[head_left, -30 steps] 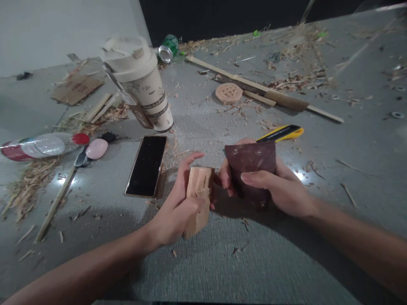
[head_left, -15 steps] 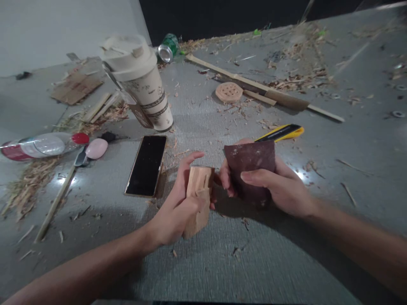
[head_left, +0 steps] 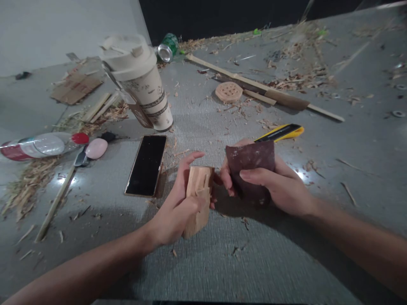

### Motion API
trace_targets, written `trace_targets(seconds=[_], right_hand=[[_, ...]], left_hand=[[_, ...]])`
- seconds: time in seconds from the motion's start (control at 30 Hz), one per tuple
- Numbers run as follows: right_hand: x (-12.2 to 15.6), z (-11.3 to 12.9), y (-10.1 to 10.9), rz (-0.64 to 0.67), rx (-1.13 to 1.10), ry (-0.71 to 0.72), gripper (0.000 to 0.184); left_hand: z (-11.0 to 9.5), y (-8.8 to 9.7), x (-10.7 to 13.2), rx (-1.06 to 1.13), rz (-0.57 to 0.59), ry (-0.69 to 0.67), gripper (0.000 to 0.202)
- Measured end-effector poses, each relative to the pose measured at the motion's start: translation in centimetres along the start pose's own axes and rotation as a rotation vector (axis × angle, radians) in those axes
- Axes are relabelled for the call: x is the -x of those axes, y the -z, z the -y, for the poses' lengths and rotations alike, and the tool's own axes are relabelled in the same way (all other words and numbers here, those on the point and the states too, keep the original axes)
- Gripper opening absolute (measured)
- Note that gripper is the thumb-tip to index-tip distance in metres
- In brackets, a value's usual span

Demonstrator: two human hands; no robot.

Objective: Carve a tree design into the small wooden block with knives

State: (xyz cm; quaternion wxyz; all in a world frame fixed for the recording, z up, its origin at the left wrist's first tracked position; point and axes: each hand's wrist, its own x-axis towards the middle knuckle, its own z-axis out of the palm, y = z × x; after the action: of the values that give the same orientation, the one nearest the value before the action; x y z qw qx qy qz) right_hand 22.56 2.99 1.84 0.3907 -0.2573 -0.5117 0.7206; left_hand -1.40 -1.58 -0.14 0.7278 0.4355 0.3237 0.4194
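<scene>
My left hand (head_left: 178, 209) is wrapped round a pale carved wooden block (head_left: 199, 199), held upright just above the grey mat (head_left: 222, 262). Right beside it, my right hand (head_left: 276, 186) grips a dark reddish-brown sheet of sandpaper (head_left: 251, 163), thumb across its front and fingers behind. The sandpaper's left edge sits a little apart from the block. Both hands hover near the middle of the mat.
A black phone (head_left: 146, 165) lies left of the block. Behind it stands a large cream lidded cup (head_left: 140, 80). A yellow utility knife (head_left: 281, 132), a round wooden disc (head_left: 228, 92), long sticks (head_left: 263, 91), a plastic bottle (head_left: 41, 145), a green can (head_left: 167, 47) and wood shavings litter the table.
Almost nothing: my right hand and the sandpaper have shifted very slightly, and my left hand and the block stay in place.
</scene>
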Motion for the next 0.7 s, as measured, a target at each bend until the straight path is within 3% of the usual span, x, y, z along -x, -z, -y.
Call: trace_targets(seconds=[0.7], right_hand=[[-0.12,0.08,0.02,-0.001,0.025,-0.010,0.012]], left_hand=[[-0.24,0.11,0.21,0.028,-0.017,0.044,0.085]])
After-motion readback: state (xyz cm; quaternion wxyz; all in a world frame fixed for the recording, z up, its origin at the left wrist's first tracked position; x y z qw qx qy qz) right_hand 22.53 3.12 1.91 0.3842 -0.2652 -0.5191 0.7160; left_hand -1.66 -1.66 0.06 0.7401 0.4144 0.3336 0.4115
